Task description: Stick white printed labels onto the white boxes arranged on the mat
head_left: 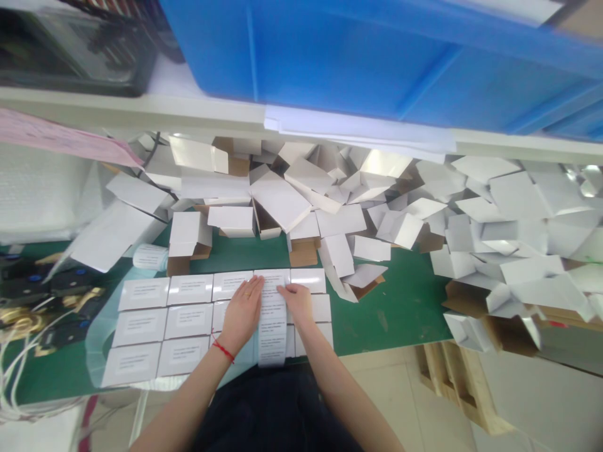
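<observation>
White boxes (139, 326) with printed labels lie in rows close together on the green tabletop. A strip of printed labels (272, 336) runs across one column of them toward my body, its lower end hanging over the table's front edge. My left hand (242, 311) lies flat with its fingers stretched out, the tips at the strip's left edge on a back-row box. On the strip's right side, my right hand (299, 304) has its thumb and fingertips pinched at the strip's edge. Exactly what lies under those fingertips is partly hidden.
Behind the rows lies a heap of unfolded white cartons (330, 188), spreading far to the right. A label roll (151, 257) stands at the rows' back left. Dark parts with cables (66, 289) lie at left. A shelf with a blue bin (330, 56) overhangs the table.
</observation>
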